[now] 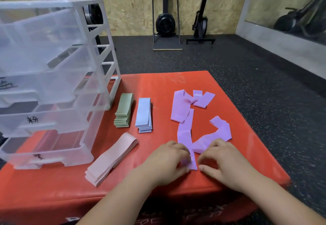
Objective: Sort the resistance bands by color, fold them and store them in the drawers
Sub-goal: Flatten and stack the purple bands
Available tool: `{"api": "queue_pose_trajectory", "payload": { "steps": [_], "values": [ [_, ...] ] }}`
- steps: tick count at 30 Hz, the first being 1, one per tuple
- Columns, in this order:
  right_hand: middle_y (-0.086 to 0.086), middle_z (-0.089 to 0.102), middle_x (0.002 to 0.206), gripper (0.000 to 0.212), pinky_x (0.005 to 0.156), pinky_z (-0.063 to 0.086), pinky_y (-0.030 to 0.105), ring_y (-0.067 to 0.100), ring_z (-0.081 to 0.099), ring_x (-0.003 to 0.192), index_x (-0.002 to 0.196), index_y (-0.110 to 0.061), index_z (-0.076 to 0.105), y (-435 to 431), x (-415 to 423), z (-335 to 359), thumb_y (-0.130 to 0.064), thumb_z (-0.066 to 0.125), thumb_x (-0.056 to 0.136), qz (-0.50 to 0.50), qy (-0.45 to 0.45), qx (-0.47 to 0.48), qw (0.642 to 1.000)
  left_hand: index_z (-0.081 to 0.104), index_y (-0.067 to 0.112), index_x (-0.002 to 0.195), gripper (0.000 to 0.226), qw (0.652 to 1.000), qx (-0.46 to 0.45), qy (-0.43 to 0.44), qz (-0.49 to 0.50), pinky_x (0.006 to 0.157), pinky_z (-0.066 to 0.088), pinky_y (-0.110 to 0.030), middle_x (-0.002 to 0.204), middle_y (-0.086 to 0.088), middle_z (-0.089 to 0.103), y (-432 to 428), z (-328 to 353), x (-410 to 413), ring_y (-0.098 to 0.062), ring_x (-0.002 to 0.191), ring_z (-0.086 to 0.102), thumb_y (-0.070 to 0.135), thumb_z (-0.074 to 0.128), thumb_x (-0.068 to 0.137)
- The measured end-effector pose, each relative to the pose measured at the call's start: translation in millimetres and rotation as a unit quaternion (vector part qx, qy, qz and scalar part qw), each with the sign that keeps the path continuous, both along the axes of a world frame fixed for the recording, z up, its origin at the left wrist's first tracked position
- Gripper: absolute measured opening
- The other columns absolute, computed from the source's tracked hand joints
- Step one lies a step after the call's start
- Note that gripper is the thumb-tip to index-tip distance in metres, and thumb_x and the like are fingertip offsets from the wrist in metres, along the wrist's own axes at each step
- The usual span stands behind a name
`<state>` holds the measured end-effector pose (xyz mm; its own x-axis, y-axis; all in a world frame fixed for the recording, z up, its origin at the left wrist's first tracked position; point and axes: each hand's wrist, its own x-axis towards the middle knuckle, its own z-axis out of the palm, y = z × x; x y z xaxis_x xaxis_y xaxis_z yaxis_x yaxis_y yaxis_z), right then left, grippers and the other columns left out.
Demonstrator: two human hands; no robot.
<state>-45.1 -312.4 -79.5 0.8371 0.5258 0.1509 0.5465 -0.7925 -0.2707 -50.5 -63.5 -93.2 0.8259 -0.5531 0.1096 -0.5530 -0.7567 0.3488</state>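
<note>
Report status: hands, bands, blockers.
Left hand pinches purple band at near end; right hand beside, grip unclear. Green stack, blue stack, pink stack outside drawers. No blockers.

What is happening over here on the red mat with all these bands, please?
A person is sorting resistance bands on a red mat. Their left hand pinches the near end of a purple band; the right hand sits curled beside it, its grip unclear. More loose purple bands lie behind. A green stack, a blue stack and a pink stack of folded bands sit beside the clear drawer unit.
</note>
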Motion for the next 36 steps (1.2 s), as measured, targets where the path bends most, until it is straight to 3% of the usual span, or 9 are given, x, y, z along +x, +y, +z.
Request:
{"api": "queue_pose_trajectory", "payload": {
  "steps": [5,9,14,16,21,25,29,33,36],
  "values": [
    [-0.027,0.066,0.103,0.034,0.089,0.048,0.037,0.011,0.052,0.106,0.112,-0.044,0.068,-15.2,11.6,3.9,-0.063,0.057,0.086,-0.115,-0.002,-0.082,0.990,0.072,0.032,0.098,0.010,0.999,0.025,-0.040,0.026,0.086,0.051,-0.041,0.102,0.011,0.067,-6.6,2.6,-2.9,-0.016,0.095,0.057,0.039,0.069,0.091],
    [-0.015,0.059,0.134,0.043,0.095,0.050,0.041,0.021,0.051,0.117,0.129,-0.038,0.062,-20.1,18.9,0.7,-0.054,0.065,0.090,-0.230,0.000,-0.105,0.968,0.072,0.034,0.105,0.022,1.000,0.006,-0.018,0.015,0.085,0.049,-0.033,0.110,0.015,0.062,-4.3,2.4,-6.5,-0.012,0.101,0.054,0.048,0.074,0.088],
    [-0.021,0.062,0.089,0.009,0.071,0.048,0.032,0.002,0.061,0.088,0.097,-0.038,0.070,-4.9,20.8,10.5,-0.045,0.066,0.092,-0.202,0.011,0.010,0.979,0.073,0.030,0.097,0.033,0.997,0.023,-0.045,0.053,0.080,0.050,-0.041,0.098,0.010,0.061,-7.5,-2.5,-3.3,-0.018,0.093,0.055,0.052,0.048,0.097],
    [-0.020,0.064,0.068,0.019,0.063,0.045,0.028,-0.007,0.057,0.067,0.083,-0.033,0.071,6.7,16.4,17.3,-0.048,0.068,0.093,-0.187,0.079,0.060,0.977,0.072,0.029,0.098,0.031,0.997,-0.010,-0.037,0.073,0.081,0.049,-0.038,0.096,0.009,0.063,-9.8,2.1,-3.5,-0.018,0.092,0.058,0.050,0.049,0.099],
    [0.000,0.079,0.076,0.020,0.063,0.053,0.031,0.016,0.067,0.060,0.093,-0.020,0.075,26.3,-2.0,25.1,-0.038,0.068,0.098,-0.143,0.311,0.237,0.909,0.077,0.028,0.098,0.009,0.987,-0.136,0.043,0.073,0.076,0.048,-0.025,0.092,0.010,0.074,-17.5,19.1,-16.8,-0.007,0.082,0.063,0.036,0.073,0.096],
    [0.007,0.075,0.076,0.016,0.060,0.047,0.023,0.014,0.064,0.060,0.096,-0.025,0.072,17.0,-4.7,24.3,-0.012,0.073,0.087,-0.190,0.267,0.245,0.912,0.081,0.027,0.098,0.013,0.978,-0.162,0.108,0.071,0.075,0.052,-0.029,0.086,0.012,0.076,-15.1,22.4,-21.4,-0.008,0.078,0.065,0.037,0.075,0.094],
    [-0.007,0.068,0.077,0.025,0.067,0.040,0.007,-0.018,0.056,0.073,0.093,-0.031,0.065,7.5,-15.1,39.8,-0.009,0.071,0.081,-0.166,0.133,0.166,0.963,0.077,0.026,0.109,0.013,0.974,-0.186,0.054,0.114,0.077,0.050,-0.026,0.095,0.014,0.073,-13.4,25.9,-22.0,-0.005,0.084,0.063,0.030,0.072,0.098],
    [-0.013,0.069,0.090,0.040,0.067,0.046,0.014,0.007,0.064,0.070,0.101,-0.035,0.068,0.9,-29.5,54.5,-0.003,0.073,0.078,-0.081,0.113,0.224,0.965,0.058,0.032,0.144,0.044,0.977,-0.189,0.010,0.093,0.102,0.044,-0.024,0.137,0.024,0.059,-21.0,35.5,-27.6,-0.005,0.122,0.054,0.032,0.069,0.101],
    [-0.013,0.071,0.098,0.042,0.066,0.046,0.014,0.010,0.066,0.071,0.110,-0.033,0.069,-3.3,-39.5,65.5,-0.002,0.075,0.083,-0.026,0.131,0.288,0.948,0.049,0.035,0.151,0.049,0.970,-0.224,0.078,0.046,0.114,0.035,-0.016,0.138,0.036,0.049,-33.7,47.7,-34.7,0.002,0.136,0.045,0.032,0.066,0.104]
  ]
}}
